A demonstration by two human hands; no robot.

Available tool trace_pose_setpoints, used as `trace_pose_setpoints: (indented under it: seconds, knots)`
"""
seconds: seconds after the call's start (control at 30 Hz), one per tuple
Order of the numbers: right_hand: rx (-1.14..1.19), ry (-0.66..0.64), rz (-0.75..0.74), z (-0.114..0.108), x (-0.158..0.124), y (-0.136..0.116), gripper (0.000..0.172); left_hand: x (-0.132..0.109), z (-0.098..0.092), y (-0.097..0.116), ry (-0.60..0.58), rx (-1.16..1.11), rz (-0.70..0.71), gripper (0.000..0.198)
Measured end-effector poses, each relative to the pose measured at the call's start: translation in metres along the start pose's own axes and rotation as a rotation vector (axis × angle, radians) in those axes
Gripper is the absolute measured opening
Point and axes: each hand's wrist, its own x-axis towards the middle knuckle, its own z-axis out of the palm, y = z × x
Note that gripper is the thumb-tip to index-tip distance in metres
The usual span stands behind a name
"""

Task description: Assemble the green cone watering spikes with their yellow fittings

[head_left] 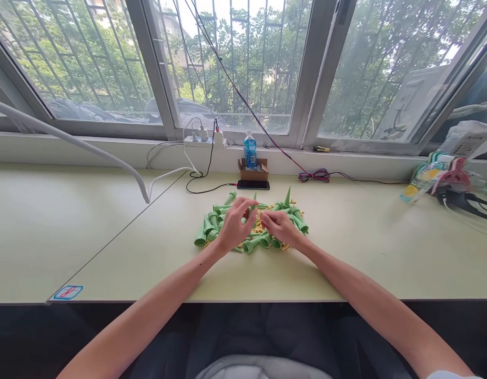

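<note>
A pile of hollow green plastic cones [212,225] lies on the table, with small yellow pieces [260,225] scattered among them. My left hand [237,223] is over the middle of the pile, its fingers and thumb curved around a green cone whose narrow tip [255,195] points up. Close to its right, my right hand [281,225] is closed in a pinch. Whatever sits between those fingertips is too small to make out. One upright cone [287,197] stands behind my right hand. Both hands cover part of the pile.
Behind the pile, a black phone [253,185] lies before a small cardboard box [262,171] and a blue-labelled bottle [250,151]. A bundled cable [315,176] rests near the window. A white curved tube [109,156] reaches in from the left. Clips and packets [452,173] crowd the right.
</note>
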Motion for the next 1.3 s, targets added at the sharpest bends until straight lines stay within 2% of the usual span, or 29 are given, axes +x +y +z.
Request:
trace_pose_setpoints:
  seconds: [0.73, 0.83, 1.0, 1.3]
  knots:
    - [0.256, -0.091, 0.092, 0.0003, 0.0046, 0.0045, 0.052, -0.0002, 0.0009, -0.0073, 0.008, 0.017, 0.026, 0.018]
    - [0.162, -0.022, 0.093, -0.0014, 0.0063, 0.0072, 0.055, -0.0005, 0.002, -0.0062, 0.025, -0.016, -0.002, 0.024]
    - [0.067, 0.198, 0.032, -0.0049, 0.0076, 0.0083, 0.05, -0.0027, 0.0041, -0.0039, -0.029, -0.086, -0.025, 0.034]
    - [0.163, 0.222, -0.017, -0.0012, 0.0037, -0.0004, 0.035, -0.0046, 0.0053, -0.0024, -0.17, -0.108, -0.032, 0.035]
